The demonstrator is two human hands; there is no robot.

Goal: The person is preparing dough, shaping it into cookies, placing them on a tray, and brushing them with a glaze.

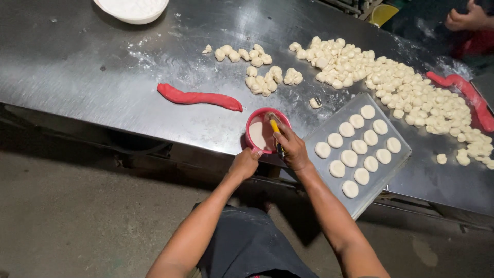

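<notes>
A red cup [253, 122] with pale liquid stands at the front edge of the steel table [103, 67]. My left hand [245, 162] grips its handle side. My right hand [292, 148] holds a yellow-handled brush [275, 127] whose bristle end dips into the cup. Just right of my right hand lies a metal tray [396, 163] carrying several flattened round dough pieces [355, 147] in rows.
A red dough rope [198, 97] lies left of the cup, another [471, 95] at the far right. Heaps of small dough balls [406, 90] cover the right half, a smaller cluster [260, 69] behind the cup. A white bowl [133, 9] sits top left. Another person's hand [465, 20] shows top right.
</notes>
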